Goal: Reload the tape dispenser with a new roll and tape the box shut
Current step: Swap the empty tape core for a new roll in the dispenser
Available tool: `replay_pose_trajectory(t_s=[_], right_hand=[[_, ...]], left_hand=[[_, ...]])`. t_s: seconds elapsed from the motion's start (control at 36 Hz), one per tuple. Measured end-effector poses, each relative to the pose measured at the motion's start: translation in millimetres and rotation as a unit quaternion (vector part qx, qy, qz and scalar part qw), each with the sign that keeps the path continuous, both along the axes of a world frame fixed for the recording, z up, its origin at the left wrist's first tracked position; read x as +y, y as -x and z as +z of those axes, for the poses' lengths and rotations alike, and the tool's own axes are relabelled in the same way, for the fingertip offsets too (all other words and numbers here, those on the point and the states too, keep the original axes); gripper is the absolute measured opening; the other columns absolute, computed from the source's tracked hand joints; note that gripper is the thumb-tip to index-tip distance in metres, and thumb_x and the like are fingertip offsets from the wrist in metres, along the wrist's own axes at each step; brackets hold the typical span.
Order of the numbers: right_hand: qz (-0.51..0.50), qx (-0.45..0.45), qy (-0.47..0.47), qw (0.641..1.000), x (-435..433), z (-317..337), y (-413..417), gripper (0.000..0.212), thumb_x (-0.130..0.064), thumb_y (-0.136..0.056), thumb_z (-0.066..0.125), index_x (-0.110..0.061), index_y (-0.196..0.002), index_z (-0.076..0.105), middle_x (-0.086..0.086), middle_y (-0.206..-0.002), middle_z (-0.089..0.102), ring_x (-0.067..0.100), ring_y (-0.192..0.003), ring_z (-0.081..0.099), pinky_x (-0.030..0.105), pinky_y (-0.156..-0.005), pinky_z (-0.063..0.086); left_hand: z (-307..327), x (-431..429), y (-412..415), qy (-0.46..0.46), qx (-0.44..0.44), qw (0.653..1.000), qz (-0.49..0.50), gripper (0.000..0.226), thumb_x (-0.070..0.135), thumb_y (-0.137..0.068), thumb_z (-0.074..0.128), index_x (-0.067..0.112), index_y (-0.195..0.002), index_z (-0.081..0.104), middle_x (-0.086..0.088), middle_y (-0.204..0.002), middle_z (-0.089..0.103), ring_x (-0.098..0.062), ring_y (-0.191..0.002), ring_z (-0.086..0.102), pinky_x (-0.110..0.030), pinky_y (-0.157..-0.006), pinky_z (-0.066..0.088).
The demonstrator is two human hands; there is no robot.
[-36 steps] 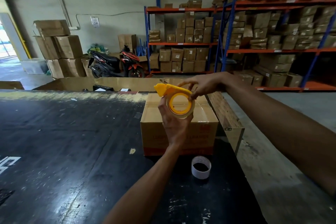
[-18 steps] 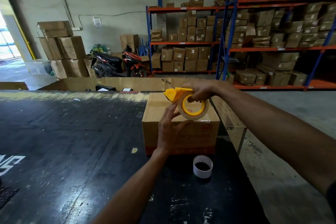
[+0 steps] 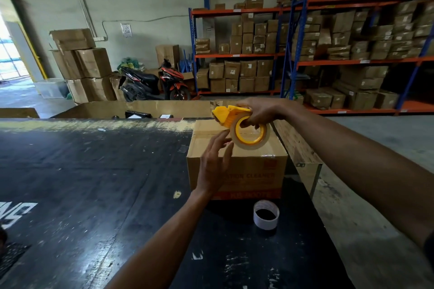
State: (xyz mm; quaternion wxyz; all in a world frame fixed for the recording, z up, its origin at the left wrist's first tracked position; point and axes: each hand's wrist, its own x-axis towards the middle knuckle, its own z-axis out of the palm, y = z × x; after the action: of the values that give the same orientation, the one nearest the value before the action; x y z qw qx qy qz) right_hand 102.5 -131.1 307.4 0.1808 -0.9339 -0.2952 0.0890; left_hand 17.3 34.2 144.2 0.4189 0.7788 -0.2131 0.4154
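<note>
Above the cardboard box on the black counter, the right hand grips the yellow tape dispenser, while the left hand, fingers spread and grasping nothing, touches its tape roll.

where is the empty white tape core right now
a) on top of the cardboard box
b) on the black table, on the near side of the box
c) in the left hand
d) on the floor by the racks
b: the empty white tape core stands on the black table, just nearer the camera than the cardboard box, with neither hand touching it.
</note>
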Motion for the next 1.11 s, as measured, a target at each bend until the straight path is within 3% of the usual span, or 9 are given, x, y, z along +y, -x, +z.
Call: replay_pose_trajectory(t_s=[0.08,0.17,0.28,0.44,0.53,0.61,0.75,0.89,1.11], right_hand=[[0.009,0.004,-0.015,1.000,3,6,3,0.042,-0.009,-0.091,0.072,-0.027,-0.122,0.050,0.006,-0.117,0.060,0.023,-0.099,0.065,0.033,-0.075,0.059],[0.015,0.013,-0.009,1.000,8,8,6,0.044,-0.010,-0.090,0.073,-0.024,-0.125,0.049,0.006,-0.116,0.061,0.023,-0.098,0.067,0.034,-0.074,0.060],[0.008,0.007,-0.009,1.000,13,7,7,0.045,-0.013,-0.089,0.075,-0.024,-0.123,0.048,0.007,-0.114,0.064,0.022,-0.097,0.069,0.036,-0.077,0.062],[-0.015,0.032,-0.020,0.999,10,9,6,0.049,-0.018,-0.085,0.080,-0.025,-0.122,0.048,0.004,-0.109,0.069,0.019,-0.095,0.073,0.038,-0.082,0.062],[-0.018,0.034,-0.044,0.998,11,8,7,0.046,-0.019,-0.087,0.079,-0.023,-0.123,0.051,0.006,-0.107,0.071,0.020,-0.093,0.074,0.035,-0.076,0.062],[-0.018,0.016,-0.041,0.999,16,5,5,0.036,-0.018,-0.089,0.076,-0.023,-0.116,0.053,0.009,-0.106,0.069,0.024,-0.094,0.072,0.040,-0.080,0.061],[-0.011,-0.009,0.002,1.000,16,11,5,0.032,-0.013,-0.090,0.074,-0.027,-0.107,0.051,0.009,-0.106,0.067,0.024,-0.094,0.070,0.040,-0.081,0.060],[0.002,-0.016,0.063,0.998,16,18,5,0.040,-0.013,-0.088,0.076,-0.024,-0.116,0.049,0.006,-0.107,0.065,0.021,-0.093,0.069,0.036,-0.080,0.061],[-0.002,-0.022,0.082,0.996,18,24,3,0.036,-0.011,-0.091,0.072,-0.022,-0.116,0.048,0.008,-0.108,0.066,0.021,-0.092,0.069,0.028,-0.071,0.057]], left_hand=[[-6,-7,-1,0.002,0.026,0.999,-0.026,0.075,0.014,-0.090,0.078,0.003,-0.154,0.039,-0.012,-0.151,0.043,-0.018,-0.128,0.059,-0.025,-0.103,0.054],[-1,-13,-4,0.019,0.049,0.998,-0.026,0.099,0.027,-0.082,0.087,0.005,-0.160,0.028,-0.009,-0.154,0.033,-0.020,-0.139,0.048,-0.032,-0.107,0.053],[7,-20,-7,0.055,0.048,0.997,-0.013,0.099,0.026,-0.078,0.090,0.005,-0.156,0.034,-0.009,-0.154,0.039,-0.015,-0.142,0.045,-0.035,-0.108,0.053],[3,-25,-8,0.122,0.057,0.991,-0.002,0.094,0.025,-0.076,0.093,0.008,-0.149,0.036,-0.005,-0.147,0.053,-0.014,-0.135,0.055,-0.039,-0.108,0.052],[5,-37,-4,0.186,0.055,0.980,0.046,0.096,0.028,-0.071,0.095,0.010,-0.144,0.036,-0.004,-0.145,0.050,-0.012,-0.131,0.054,-0.040,-0.105,0.053],[11,-49,-1,0.219,0.068,0.971,0.074,0.101,0.034,-0.067,0.095,0.015,-0.143,0.031,0.004,-0.141,0.042,-0.009,-0.127,0.049,-0.048,-0.104,0.053],[14,-41,-8,0.123,0.046,0.987,0.088,0.105,0.046,-0.071,0.091,0.007,-0.150,0.035,-0.008,-0.146,0.040,-0.020,-0.139,0.042,-0.051,-0.112,0.046],[15,-20,-15,0.025,0.051,0.998,0.036,0.107,0.047,-0.073,0.090,0.009,-0.154,0.031,-0.008,-0.153,0.040,-0.024,-0.143,0.040,-0.052,-0.116,0.041],[17,-11,-11,0.012,0.075,0.997,0.002,0.100,0.037,-0.079,0.088,0.018,-0.156,0.027,-0.004,-0.155,0.047,-0.018,-0.143,0.048,-0.049,-0.115,0.045]])
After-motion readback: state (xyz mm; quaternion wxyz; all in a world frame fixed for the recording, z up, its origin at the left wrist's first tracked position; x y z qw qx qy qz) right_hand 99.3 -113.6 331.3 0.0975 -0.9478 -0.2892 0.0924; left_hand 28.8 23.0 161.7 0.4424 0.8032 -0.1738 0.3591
